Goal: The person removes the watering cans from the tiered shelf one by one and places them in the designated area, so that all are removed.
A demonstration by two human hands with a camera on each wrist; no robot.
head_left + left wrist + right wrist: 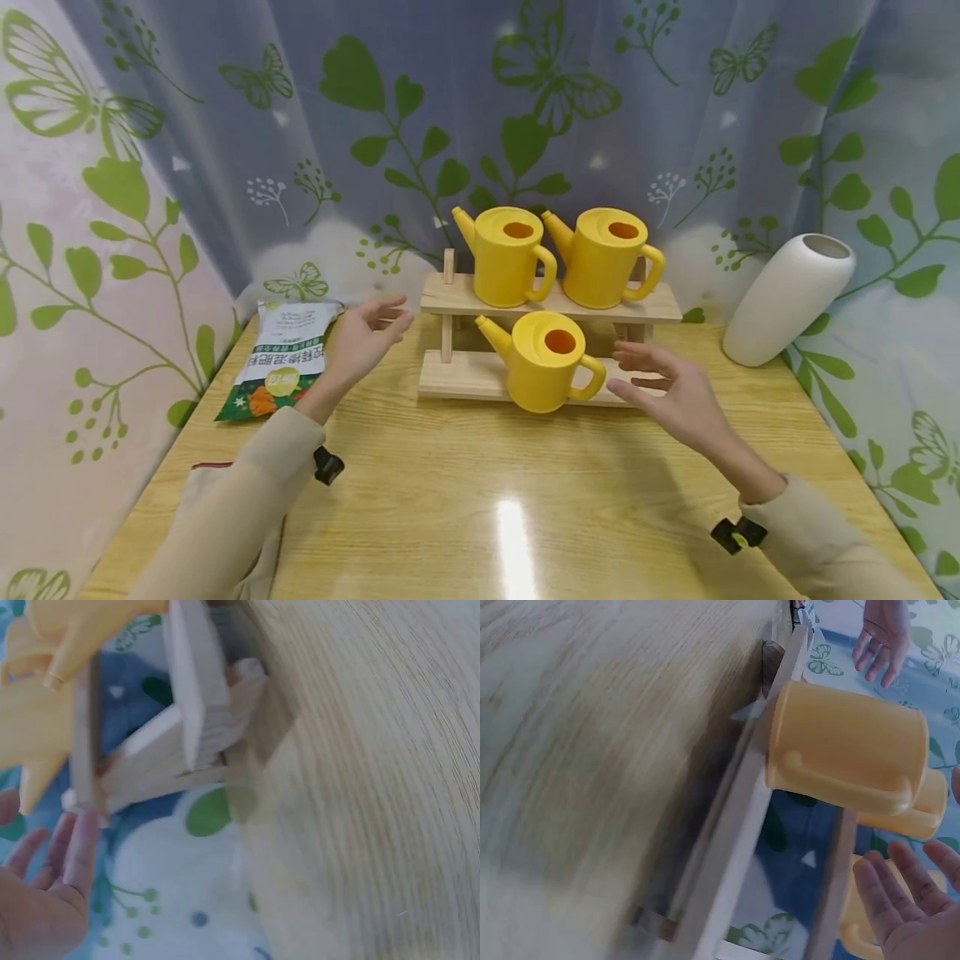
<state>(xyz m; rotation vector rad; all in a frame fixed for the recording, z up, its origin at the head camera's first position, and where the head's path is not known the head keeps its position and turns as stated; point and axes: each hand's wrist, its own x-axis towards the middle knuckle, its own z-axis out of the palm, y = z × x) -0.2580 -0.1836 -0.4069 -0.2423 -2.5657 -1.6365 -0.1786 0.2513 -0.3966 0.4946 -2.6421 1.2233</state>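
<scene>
Both hands released and holding nothing: left hand beside the wooden rack's left end; right hand just right of the lower yellow watering can.

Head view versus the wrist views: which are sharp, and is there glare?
Head view: sharp, with a bright glare streak on the table and curved fisheye edges. Left wrist view: the wooden rack is motion-smeared. Right wrist view: the yellow watering can is soft and blurred.

We've got beige long sleeves on both arms, loose and soft-looking. Each wrist has a small black clip-like mount strapped on; the one by our right hand shows a yellowish dot. Left hand is bare too.
</scene>
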